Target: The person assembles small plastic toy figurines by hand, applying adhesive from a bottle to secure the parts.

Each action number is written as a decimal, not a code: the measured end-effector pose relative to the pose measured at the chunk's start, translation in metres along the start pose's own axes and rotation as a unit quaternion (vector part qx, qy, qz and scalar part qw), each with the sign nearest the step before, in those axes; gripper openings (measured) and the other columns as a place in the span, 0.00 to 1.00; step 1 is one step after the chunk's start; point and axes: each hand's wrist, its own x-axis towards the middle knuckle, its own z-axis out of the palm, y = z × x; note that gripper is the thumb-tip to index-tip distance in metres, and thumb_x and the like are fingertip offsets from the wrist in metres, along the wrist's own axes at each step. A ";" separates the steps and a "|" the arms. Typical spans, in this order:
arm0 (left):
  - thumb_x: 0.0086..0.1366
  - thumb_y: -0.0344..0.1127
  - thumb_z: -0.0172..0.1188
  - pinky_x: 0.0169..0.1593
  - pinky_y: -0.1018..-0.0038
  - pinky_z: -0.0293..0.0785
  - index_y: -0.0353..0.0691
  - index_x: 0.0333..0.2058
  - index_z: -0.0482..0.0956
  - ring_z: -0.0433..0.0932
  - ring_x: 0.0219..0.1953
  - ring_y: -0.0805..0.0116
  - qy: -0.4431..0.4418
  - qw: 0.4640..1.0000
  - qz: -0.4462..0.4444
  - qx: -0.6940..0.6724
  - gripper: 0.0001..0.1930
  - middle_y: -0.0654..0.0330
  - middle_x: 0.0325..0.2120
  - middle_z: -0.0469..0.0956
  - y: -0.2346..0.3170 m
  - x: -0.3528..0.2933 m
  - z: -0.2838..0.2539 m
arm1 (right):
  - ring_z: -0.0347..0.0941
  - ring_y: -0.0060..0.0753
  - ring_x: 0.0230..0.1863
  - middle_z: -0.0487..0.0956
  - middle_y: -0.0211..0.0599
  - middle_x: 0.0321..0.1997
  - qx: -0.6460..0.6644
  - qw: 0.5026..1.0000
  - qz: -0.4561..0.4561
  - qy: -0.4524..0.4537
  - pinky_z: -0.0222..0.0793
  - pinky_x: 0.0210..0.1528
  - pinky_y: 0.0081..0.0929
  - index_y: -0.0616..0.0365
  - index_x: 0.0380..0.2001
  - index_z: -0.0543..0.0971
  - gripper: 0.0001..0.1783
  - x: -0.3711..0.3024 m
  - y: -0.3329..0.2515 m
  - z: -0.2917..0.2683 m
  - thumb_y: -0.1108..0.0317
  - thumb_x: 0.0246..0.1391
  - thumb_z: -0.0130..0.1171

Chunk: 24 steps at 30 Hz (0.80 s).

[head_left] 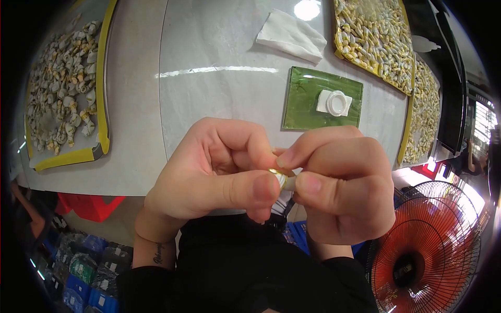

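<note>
Above the near edge of the table, my two hands meet at a small white piece with yellow stripes (281, 178). My left hand (216, 175) pinches it between thumb and fingers. From the other side, my right hand (347, 182) closes its thumb and index finger on its pale end. Much of the piece is hidden by my fingertips, and its exact kind does not show. Beyond my right hand lies a green slab (302, 104), and on it a white ring (337, 104) rests over a small white pad (323, 100).
A yellow-edged tray (103, 78) of knotted whitish pieces stands at left. Two yellow-edged trays (373, 68) (406, 133) of small white-and-yellow pieces are at right. A white cloth (289, 36) lies far back. A caged fan (433, 245) stands lower right; wrapped packages (94, 266) sit lower left.
</note>
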 end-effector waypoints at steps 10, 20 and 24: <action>0.51 0.24 0.63 0.27 0.85 0.71 0.33 0.25 0.72 0.74 0.23 0.79 0.005 0.999 -0.043 -0.023 0.07 0.59 0.22 0.77 0.003 -0.002 0.002 | 0.70 0.33 0.24 0.67 0.36 0.23 -0.032 0.999 0.008 -0.044 0.76 0.22 0.27 0.56 0.23 0.66 0.12 -0.002 -0.008 -0.003 0.81 0.40 0.58; 0.52 0.24 0.61 0.30 0.84 0.72 0.30 0.29 0.73 0.75 0.26 0.78 -0.024 0.999 -0.021 -0.017 0.07 0.57 0.24 0.77 -0.001 0.001 0.003 | 0.70 0.33 0.23 0.67 0.35 0.21 -0.053 0.998 -0.017 0.002 0.76 0.23 0.27 0.57 0.22 0.67 0.10 -0.005 -0.005 -0.002 0.78 0.39 0.59; 0.49 0.34 0.67 0.23 0.84 0.71 0.26 0.27 0.69 0.76 0.21 0.72 0.038 0.998 0.042 0.015 0.17 0.51 0.23 0.76 -0.004 0.003 0.015 | 0.69 0.33 0.24 0.67 0.35 0.22 -0.051 0.998 -0.014 -0.027 0.76 0.27 0.27 0.57 0.27 0.68 0.09 -0.003 -0.006 -0.009 0.75 0.43 0.59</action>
